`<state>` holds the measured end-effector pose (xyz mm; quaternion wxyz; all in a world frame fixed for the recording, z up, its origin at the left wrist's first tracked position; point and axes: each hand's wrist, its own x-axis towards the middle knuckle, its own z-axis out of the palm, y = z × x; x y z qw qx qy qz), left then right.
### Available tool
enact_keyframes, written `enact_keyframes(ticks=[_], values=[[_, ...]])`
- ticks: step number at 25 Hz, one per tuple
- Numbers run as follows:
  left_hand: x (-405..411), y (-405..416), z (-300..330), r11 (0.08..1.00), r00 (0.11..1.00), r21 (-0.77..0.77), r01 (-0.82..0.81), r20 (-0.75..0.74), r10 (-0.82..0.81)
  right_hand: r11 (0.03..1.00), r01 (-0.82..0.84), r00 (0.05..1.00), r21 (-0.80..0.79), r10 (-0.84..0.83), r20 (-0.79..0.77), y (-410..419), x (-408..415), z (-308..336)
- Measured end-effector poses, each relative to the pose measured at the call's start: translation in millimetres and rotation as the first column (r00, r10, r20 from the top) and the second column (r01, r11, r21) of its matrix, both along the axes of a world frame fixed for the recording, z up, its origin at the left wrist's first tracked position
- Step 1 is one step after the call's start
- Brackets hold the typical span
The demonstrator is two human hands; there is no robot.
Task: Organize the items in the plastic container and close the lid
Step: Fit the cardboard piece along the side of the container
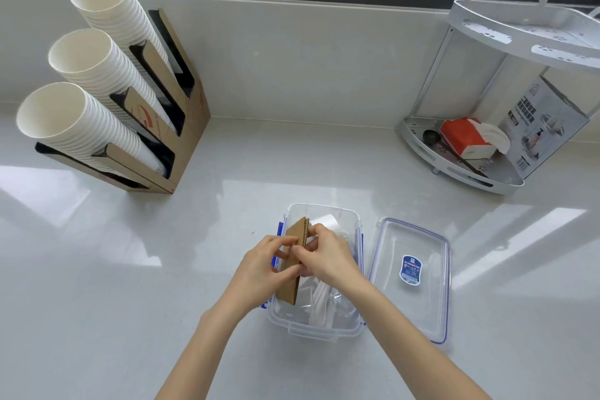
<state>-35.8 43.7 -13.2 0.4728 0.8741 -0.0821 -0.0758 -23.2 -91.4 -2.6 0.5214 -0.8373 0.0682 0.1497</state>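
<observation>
Brown cardboard sleeves [293, 261], a flat stack stood on edge, sit between your two hands over the left side of the plastic container [319, 328]. Your left hand [263, 268] has its fingers curled round the stack's left face, thumb low and fingertips near the top edge. Your right hand [326, 256] pinches the stack from the other side, fingers bent over its upper edge; what lies under that palm you cannot tell.

The container stands open near the front edge of the bench [130, 302], about the middle, its blue clips hanging at the sides. Inside, behind your hands, a white paper piece [324, 222] leans toward the far wall, and white plastic cutlery [319, 305] lies in the near half beside the stack's lower end.

The lid [412, 279] lies flat on the bench, just beside the container's right wall, with a blue label near its middle.

At the back left corner of the bench a cardboard holder [181, 127] carries three slanted rows of white paper cups [94, 75]. At the back right stands a grey corner rack [461, 153] with a red tissue pack [464, 136] and a printed box [542, 127] on its lower shelf. Both stand well apart from your hands.
</observation>
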Motion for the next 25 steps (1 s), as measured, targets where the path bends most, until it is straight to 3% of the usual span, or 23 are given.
enact_keyframes(ticks=[16,21,23,25], values=[[-5,-5,-4,0.981,0.997,0.179,-0.076,0.03,0.072,0.985,-0.113,0.993,-0.128,0.116,0.014,9,1,1],[-6,-3,-4,0.968,0.982,0.168,-0.185,0.067,0.176,0.992,-0.126,0.992,0.003,0.126,-0.021,-5,5,2],[-7,-3,-4,0.966,0.979,0.167,-0.199,0.074,0.189,0.975,-0.105,0.988,-0.197,0.124,0.089,-15,8,-2],[-8,-4,-5,0.963,0.978,0.179,-0.203,0.09,0.19,0.905,-0.157,0.964,-0.396,0.226,0.136,-18,6,-6]])
